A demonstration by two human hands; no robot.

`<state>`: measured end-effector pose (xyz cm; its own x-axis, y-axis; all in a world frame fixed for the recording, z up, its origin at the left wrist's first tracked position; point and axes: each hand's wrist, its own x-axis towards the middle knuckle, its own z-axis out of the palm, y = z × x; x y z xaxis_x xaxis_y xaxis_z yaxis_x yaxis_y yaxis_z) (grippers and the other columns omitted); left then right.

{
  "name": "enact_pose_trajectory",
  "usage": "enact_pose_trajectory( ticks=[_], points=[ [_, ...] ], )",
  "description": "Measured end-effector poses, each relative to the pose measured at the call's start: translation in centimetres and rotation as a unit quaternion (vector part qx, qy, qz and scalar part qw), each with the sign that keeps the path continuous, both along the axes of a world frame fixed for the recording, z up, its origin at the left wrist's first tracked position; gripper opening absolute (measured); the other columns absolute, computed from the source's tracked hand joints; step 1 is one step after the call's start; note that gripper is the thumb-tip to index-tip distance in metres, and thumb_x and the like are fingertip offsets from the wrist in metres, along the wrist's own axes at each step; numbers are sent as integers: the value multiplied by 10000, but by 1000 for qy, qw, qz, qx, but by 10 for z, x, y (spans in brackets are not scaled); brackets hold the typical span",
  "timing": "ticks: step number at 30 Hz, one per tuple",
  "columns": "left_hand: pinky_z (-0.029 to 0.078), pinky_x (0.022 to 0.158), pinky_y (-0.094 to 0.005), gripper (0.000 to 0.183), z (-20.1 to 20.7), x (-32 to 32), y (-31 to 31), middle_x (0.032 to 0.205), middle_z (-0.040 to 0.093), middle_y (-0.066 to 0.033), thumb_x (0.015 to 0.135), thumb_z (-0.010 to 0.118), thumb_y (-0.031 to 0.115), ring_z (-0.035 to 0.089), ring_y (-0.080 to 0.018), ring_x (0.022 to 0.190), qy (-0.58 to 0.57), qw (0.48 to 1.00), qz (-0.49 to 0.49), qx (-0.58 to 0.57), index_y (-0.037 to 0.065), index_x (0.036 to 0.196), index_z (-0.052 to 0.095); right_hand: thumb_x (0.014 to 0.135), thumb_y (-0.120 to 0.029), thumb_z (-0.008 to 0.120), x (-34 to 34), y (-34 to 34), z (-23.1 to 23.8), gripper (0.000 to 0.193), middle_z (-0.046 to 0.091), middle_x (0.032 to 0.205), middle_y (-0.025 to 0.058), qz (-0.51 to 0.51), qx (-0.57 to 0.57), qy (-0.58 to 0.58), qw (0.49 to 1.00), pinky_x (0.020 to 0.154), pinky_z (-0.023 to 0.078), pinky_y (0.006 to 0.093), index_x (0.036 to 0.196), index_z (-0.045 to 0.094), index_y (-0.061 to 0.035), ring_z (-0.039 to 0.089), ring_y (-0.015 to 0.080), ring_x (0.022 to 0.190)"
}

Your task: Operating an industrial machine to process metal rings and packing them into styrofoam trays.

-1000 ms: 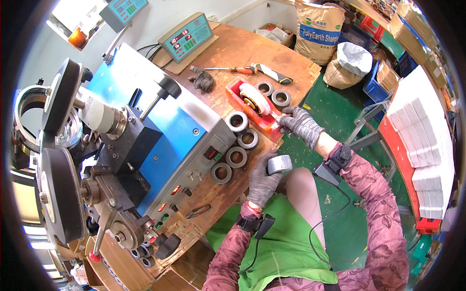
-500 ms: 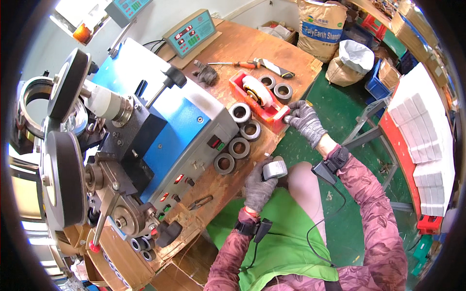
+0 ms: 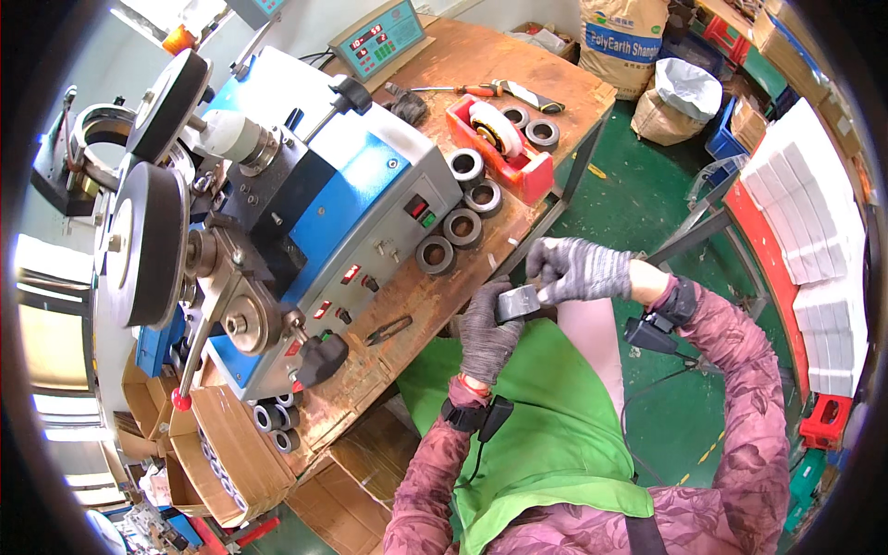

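My left hand (image 3: 488, 331), in a grey knit glove, is closed around a grey ring (image 3: 518, 302) just off the bench's front edge. My right hand (image 3: 585, 270), gloved alike, comes in from the right with curled fingers at the ring's side. Whether its fingertips pinch anything is too small to tell. Beyond the hands a red tape dispenser (image 3: 531, 178) holds a white roll (image 3: 488, 117). Several dark grey rings (image 3: 462, 228) stand in a row along the bench between dispenser and machine. Two more rings (image 3: 542, 134) sit behind the dispenser.
A blue and grey machine (image 3: 356, 208) with black wheels fills the left. Tweezers (image 3: 388, 329) lie near the bench's front edge. At the back are a cutter knife (image 3: 529, 95), a screwdriver (image 3: 458, 90) and a display box (image 3: 377, 42). A cardboard box (image 3: 242, 444) stands lower left.
My right hand has left the tape dispenser and come back toward me to the ring in my left hand. The view has shifted, and the ring has turned in my left hand.
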<state>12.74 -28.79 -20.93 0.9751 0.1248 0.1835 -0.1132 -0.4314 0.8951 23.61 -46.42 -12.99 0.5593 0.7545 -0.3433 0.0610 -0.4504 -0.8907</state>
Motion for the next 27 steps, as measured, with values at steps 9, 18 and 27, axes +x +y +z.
enact_pose_trajectory(
  ticks=[9,18,27],
  points=[
    [497,785,-324,392,23,-50,-1,996,621,-105,666,688,14,622,-260,920,-57,994,-9,88,68,1033,563,722,-353,735,-36,26,20,406,650,808,95,96,-179,-98,974,668,502,315,922,587,-32,634,198,728],
    [489,795,-287,360,21,-42,3,969,638,-88,701,663,0,610,-162,892,65,986,19,-150,42,1049,580,738,-319,700,14,-45,-56,277,655,725,101,-84,-187,-150,967,659,492,345,813,647,-57,628,227,686],
    [495,784,-288,372,17,72,-12,967,643,-95,716,690,55,607,-142,888,28,997,-6,-67,31,1071,581,845,-280,602,125,-14,-42,423,634,1046,181,-272,30,-318,908,854,463,353,1156,519,-6,611,277,991]
  ],
)
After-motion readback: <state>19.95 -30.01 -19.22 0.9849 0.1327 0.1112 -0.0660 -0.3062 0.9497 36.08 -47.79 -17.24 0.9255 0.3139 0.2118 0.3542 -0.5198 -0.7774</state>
